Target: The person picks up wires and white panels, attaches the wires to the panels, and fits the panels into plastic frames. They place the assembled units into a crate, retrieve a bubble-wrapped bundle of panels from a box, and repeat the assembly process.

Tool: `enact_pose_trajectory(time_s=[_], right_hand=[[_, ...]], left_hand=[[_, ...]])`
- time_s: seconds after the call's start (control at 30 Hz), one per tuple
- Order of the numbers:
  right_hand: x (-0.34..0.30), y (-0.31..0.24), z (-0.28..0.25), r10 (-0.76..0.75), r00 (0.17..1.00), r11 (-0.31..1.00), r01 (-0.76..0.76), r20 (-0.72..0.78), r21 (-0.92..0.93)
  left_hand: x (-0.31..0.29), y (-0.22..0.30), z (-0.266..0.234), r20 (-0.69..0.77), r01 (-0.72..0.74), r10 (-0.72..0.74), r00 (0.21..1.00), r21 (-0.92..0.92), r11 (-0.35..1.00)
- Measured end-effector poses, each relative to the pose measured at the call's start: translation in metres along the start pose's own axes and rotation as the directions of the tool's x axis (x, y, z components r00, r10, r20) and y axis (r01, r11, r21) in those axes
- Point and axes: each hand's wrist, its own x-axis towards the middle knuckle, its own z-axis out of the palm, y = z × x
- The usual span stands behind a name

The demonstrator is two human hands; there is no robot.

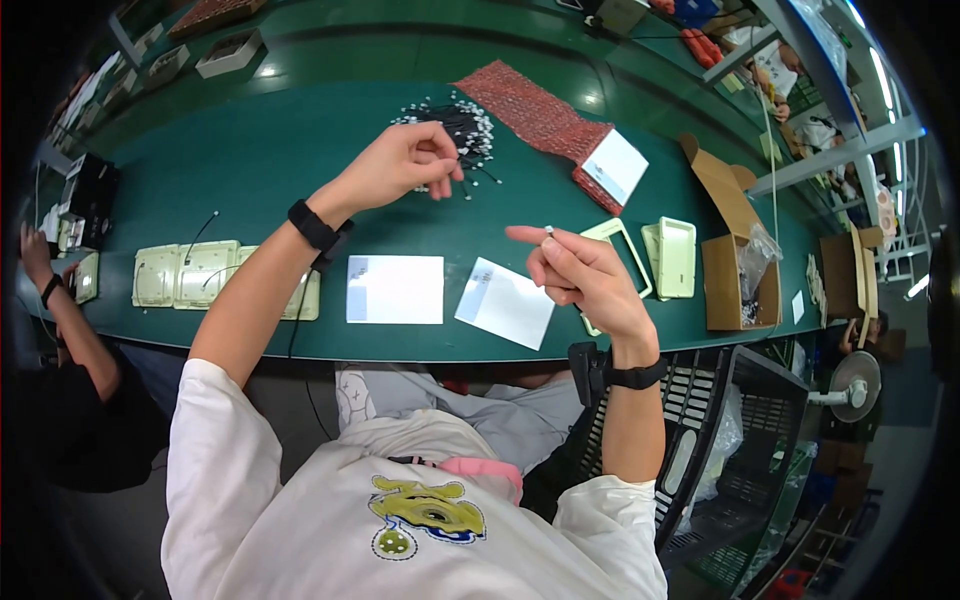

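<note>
My left hand is raised over the green table, its fingers curled in beside a pile of black cables with white connectors. Whatever those fingers hold, if anything, is hidden. Between the thumb and index finger of my right hand a small white connector shows; any cable attached to it is out of sight. Below the hands lie two white flat panels, one square to the edge and one tilted, partly behind my right hand.
Pale green plastic housings with loose cables lie left; a pale green frame and shells lie right. Red bubble wrap bears another white panel. An open cardboard box and black crate stand right. A co-worker's arm is left.
</note>
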Motion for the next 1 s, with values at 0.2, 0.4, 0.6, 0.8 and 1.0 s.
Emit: enact_pose_trajectory(time_s=[0.2,0.4,0.6,0.8,1.0], right_hand=[[0.007,0.015,-0.001,-0.015,1.000,1.000,0.015,0.014,-0.001],[0.014,0.021,0.002,-0.010,0.997,0.994,0.002,-0.072,-0.108],[0.015,0.034,0.003,-0.073,0.980,0.987,0.045,-0.184,-0.155],[0.012,0.025,0.026,-0.268,0.937,0.944,0.208,-0.223,-0.258],[0.004,0.001,0.054,-0.195,0.974,0.981,0.196,-0.119,-0.001]], left_hand=[[-0.003,0.016,-0.002,-0.099,-0.036,0.026,0.995,-0.104,0.994],[-0.008,0.019,-0.011,-0.119,-0.040,0.019,0.993,-0.175,0.984],[-0.016,0.016,-0.016,-0.033,-0.102,0.098,0.995,-0.484,0.869],[-0.041,0.033,-0.005,0.090,-0.018,0.117,0.989,-0.715,0.699],[-0.065,0.045,0.014,0.191,-0.005,0.215,0.958,-0.737,0.676]])
